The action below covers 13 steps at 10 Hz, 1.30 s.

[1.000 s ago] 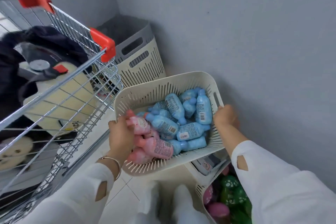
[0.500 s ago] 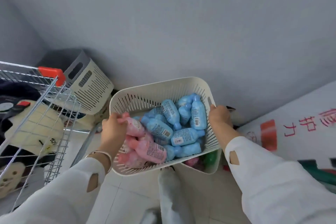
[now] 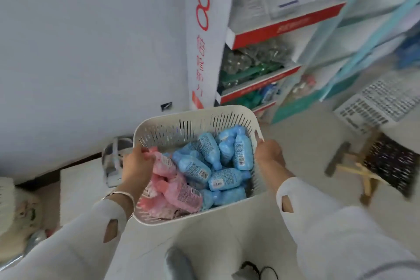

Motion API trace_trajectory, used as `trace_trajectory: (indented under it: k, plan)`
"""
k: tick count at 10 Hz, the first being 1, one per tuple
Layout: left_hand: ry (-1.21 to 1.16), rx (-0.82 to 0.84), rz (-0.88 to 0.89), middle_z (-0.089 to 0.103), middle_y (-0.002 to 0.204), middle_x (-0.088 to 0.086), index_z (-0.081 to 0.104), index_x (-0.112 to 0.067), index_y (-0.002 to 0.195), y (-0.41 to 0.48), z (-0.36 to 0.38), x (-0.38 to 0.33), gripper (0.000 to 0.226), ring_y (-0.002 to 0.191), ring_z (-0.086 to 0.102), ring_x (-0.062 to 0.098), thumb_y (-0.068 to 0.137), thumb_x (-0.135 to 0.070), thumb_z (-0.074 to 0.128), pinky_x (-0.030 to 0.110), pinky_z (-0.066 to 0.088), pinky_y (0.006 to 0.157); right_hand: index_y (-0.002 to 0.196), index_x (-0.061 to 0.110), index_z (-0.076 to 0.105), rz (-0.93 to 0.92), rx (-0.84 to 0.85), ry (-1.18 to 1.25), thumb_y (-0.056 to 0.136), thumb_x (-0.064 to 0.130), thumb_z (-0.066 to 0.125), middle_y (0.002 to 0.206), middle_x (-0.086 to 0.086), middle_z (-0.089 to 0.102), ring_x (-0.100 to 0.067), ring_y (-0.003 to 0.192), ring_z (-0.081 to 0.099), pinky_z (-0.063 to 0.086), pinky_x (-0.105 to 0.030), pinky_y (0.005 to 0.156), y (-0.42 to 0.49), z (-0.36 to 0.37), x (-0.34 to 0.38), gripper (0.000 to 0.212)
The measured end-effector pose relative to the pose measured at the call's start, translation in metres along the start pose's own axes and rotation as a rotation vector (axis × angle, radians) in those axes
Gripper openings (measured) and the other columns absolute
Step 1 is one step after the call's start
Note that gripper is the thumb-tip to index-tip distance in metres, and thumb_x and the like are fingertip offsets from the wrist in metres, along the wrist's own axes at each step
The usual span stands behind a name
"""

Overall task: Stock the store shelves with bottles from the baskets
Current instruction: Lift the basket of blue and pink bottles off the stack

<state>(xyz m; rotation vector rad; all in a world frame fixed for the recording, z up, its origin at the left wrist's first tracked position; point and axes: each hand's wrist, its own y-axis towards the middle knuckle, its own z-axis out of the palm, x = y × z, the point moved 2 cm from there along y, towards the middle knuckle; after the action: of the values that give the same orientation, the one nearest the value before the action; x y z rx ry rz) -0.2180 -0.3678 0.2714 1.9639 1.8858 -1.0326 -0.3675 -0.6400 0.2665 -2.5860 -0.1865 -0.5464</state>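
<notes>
The person has turned, and the shelves point(image 3: 261, 84) now show just past the basket point(image 3: 197, 113), so stocking can start soon; the left hand point(image 3: 136, 166) and right hand point(image 3: 269, 153) curl their fingers round its side edges, with bottles point(image 3: 211, 166) piled inside.

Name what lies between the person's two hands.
In the head view, the basket spans the gap between left hand and right hand, filled with pink bottles and blue bottles.
</notes>
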Motion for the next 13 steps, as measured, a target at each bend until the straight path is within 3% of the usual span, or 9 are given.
trace_trajectory:
  k: [1,2,3,6,8,10,11,13]
  plan:
    - [0.021,0.077,0.069,0.065,0.093,0.017,0.062,-0.004,0.099,-0.023,0.06,-0.054,0.02,0.087,0.06,0.033,0.082,-0.009,0.053,0.038,0.05,0.077,0.119,0.005,0.058,0.104,-0.049,0.046,0.1,0.04,0.036,0.122,-0.019,0.059,-0.038,0.111,0.057,0.044,-0.041,0.092,0.033,-0.052,-0.066,0.046]
    - [0.046,0.147,0.123,0.066,0.098,0.02,0.064,-0.003,0.103,-0.052,0.124,-0.109,0.023,0.092,0.06,0.034,0.083,-0.009,0.055,0.031,0.045,0.075,0.122,0.003,0.055,0.191,-0.088,0.073,0.1,0.037,0.035,0.126,-0.02,0.056,-0.037,0.115,0.054,0.042,-0.04,0.094,0.068,-0.103,-0.13,0.045]
    - [0.084,0.204,0.176,0.065,0.101,0.023,0.064,-0.003,0.106,-0.081,0.184,-0.16,0.025,0.099,0.058,0.036,0.083,-0.01,0.058,0.034,0.044,0.079,0.126,0.004,0.052,0.264,-0.132,0.088,0.101,0.035,0.033,0.13,-0.019,0.054,-0.037,0.119,0.051,0.04,-0.042,0.097,0.103,-0.151,-0.186,0.044]
    - [0.096,0.37,0.193,0.066,0.1,0.018,0.064,-0.007,0.104,-0.124,0.329,-0.278,0.023,0.091,0.058,0.031,0.082,-0.011,0.058,0.033,0.045,0.074,0.12,0.007,0.058,0.389,-0.214,0.101,0.1,0.032,0.036,0.121,-0.015,0.06,-0.033,0.11,0.057,0.047,-0.039,0.094,0.206,-0.253,-0.293,0.039]
    - [0.152,0.42,0.228,0.063,0.104,0.018,0.062,-0.008,0.107,-0.092,0.425,-0.349,0.024,0.093,0.057,0.032,0.085,-0.013,0.054,0.035,0.046,0.079,0.117,-0.002,0.057,0.353,-0.104,0.103,0.1,0.026,0.029,0.118,-0.021,0.059,-0.038,0.111,0.056,0.047,-0.042,0.093,0.3,-0.276,-0.322,0.043]
    - [0.221,0.396,0.238,0.055,0.118,0.018,0.054,-0.013,0.115,-0.052,0.505,-0.383,0.027,0.071,0.051,0.02,0.09,-0.018,0.049,0.029,0.039,0.072,0.112,0.005,0.06,0.422,-0.11,0.073,0.1,0.034,0.032,0.114,-0.017,0.062,-0.034,0.103,0.058,0.046,-0.043,0.095,0.405,-0.277,-0.322,0.043]
    - [0.209,0.363,0.176,0.052,0.117,0.019,0.051,-0.013,0.116,-0.035,0.532,-0.397,0.027,0.066,0.046,0.015,0.091,-0.017,0.048,0.031,0.04,0.073,0.117,0.001,0.057,0.359,-0.088,0.082,0.101,0.033,0.032,0.117,-0.018,0.06,-0.036,0.108,0.057,0.045,-0.038,0.093,0.459,-0.275,-0.313,0.044]
    - [0.212,0.256,0.039,0.052,0.116,0.023,0.049,-0.012,0.121,-0.005,0.589,-0.385,0.032,0.077,0.04,0.022,0.089,-0.016,0.051,0.033,0.035,0.073,0.121,-0.003,0.053,0.226,0.019,0.058,0.101,0.021,0.03,0.119,-0.019,0.058,-0.036,0.113,0.053,0.041,-0.045,0.099,0.553,-0.247,-0.29,0.038]
